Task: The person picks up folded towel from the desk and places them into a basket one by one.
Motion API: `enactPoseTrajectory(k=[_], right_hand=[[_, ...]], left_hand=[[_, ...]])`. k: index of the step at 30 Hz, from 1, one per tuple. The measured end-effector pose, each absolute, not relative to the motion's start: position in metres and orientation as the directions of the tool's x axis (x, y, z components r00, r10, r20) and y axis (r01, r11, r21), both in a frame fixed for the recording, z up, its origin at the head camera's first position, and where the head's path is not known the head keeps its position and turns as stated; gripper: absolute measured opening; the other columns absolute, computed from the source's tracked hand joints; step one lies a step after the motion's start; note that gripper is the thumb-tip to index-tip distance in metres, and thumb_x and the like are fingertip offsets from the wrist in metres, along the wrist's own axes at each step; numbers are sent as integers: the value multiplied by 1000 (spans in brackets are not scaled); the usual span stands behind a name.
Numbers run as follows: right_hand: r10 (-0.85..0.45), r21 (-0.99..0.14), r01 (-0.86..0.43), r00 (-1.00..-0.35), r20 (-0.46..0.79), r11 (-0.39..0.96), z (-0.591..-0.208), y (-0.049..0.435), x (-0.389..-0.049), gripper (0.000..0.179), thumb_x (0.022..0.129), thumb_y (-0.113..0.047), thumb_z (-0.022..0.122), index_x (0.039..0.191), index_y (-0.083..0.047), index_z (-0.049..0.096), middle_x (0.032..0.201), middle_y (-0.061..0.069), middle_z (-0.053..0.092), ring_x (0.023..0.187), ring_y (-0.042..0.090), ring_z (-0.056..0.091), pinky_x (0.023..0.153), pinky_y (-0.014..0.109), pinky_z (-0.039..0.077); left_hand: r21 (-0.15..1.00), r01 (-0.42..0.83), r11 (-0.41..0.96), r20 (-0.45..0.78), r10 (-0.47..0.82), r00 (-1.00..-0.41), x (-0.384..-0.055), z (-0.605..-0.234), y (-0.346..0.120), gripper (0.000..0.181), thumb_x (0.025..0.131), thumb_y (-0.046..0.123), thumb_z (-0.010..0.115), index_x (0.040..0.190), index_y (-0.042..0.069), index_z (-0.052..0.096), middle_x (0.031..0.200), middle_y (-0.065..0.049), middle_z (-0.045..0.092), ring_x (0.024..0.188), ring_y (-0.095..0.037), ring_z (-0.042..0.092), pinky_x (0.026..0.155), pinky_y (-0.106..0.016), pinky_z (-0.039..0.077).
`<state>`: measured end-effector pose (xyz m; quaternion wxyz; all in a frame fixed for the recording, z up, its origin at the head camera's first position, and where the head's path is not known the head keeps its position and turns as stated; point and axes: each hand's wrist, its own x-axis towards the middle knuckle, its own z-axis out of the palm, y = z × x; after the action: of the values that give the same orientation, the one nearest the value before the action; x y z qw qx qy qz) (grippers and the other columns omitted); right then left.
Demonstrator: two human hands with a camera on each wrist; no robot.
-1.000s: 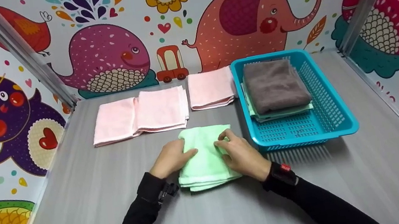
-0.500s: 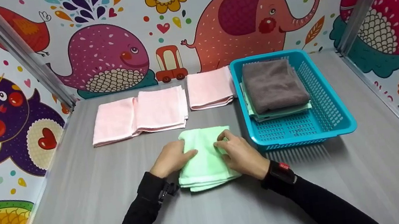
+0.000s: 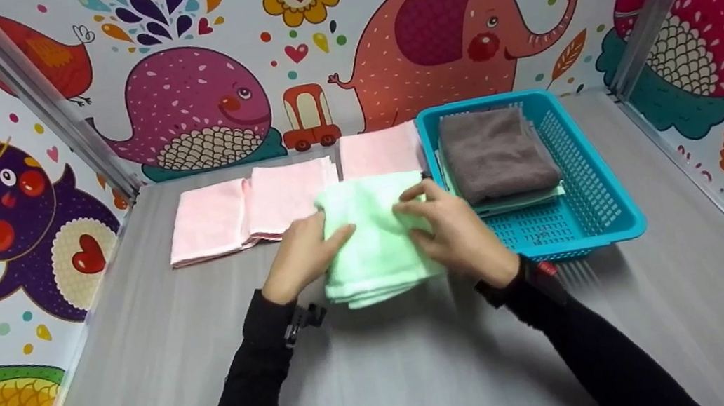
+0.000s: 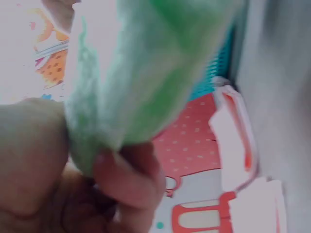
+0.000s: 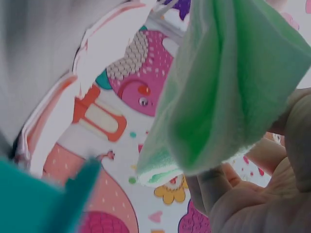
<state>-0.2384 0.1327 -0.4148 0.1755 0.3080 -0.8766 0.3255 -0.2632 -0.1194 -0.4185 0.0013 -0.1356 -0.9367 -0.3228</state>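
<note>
Head view: we're seeing the left hand (image 3: pixel 298 254) and right hand (image 3: pixel 462 235), fingers pinching the folded green towel (image 3: pixel 376 250) by opposite sides, holding it above the tabletop (image 3: pixel 388 390), near the teal basket (image 3: pixel 573 245).

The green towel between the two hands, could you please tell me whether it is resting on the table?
No, the left hand and right hand hold the green towel up, clear of the table.
</note>
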Motion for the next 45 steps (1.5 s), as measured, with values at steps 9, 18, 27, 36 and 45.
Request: enactPoseTrajectory(k=[9, 18, 27, 36, 45], right_hand=[[-376, -501, -605, -788, 487, 619, -384, 170, -264, 33, 86, 4, 77, 119, 4, 74, 124, 23, 64, 114, 38, 63, 99, 50, 54], [-289, -526, -527, -835, 468, 668, -368, 217, -290, 34, 91, 4, 73, 125, 3, 72, 132, 22, 63, 113, 35, 58, 90, 44, 48], [-221, -552, -475, -858, 464, 685, -366, 256, -304, 34, 94, 3, 70, 128, 3, 70, 134, 24, 59, 105, 33, 54, 87, 38, 39], [-132, -579, -360, -908, 398, 731, -361, 282, -315, 34, 94, 3, 68, 129, 4, 69, 133, 26, 58, 118, 41, 54, 95, 51, 43], [-83, -578, -286, -933, 352, 764, -357, 304, -335, 37, 94, 5, 65, 131, 4, 67, 134, 28, 55, 126, 45, 49, 105, 59, 40]], left_hand=[[598, 311, 739, 170, 262, -950, -290, -399, -81, 35, 104, 40, 60, 103, 5, 62, 78, -4, 53, 77, -22, 55, 72, -40, 48], [861, 297, 412, 186, 289, -939, -322, -400, -36, 56, 104, 33, 62, 148, 4, 42, 140, -21, 61, 119, -26, 63, 99, -42, 54], [912, 375, 168, 294, 372, -880, -335, -401, 1, 85, 101, 2, 62, 163, 22, 7, 160, -23, 40, 139, -34, 53, 108, -46, 50], [843, 461, 278, 302, 465, -833, -350, -396, 35, 41, 104, 4, 56, 145, 8, 58, 151, -6, 57, 146, -13, 44, 118, -21, 32], [812, 466, 352, 221, 554, -803, -369, -397, 58, 49, 105, 4, 54, 154, 7, 49, 155, -18, 45, 122, -17, 46, 91, -19, 40]])
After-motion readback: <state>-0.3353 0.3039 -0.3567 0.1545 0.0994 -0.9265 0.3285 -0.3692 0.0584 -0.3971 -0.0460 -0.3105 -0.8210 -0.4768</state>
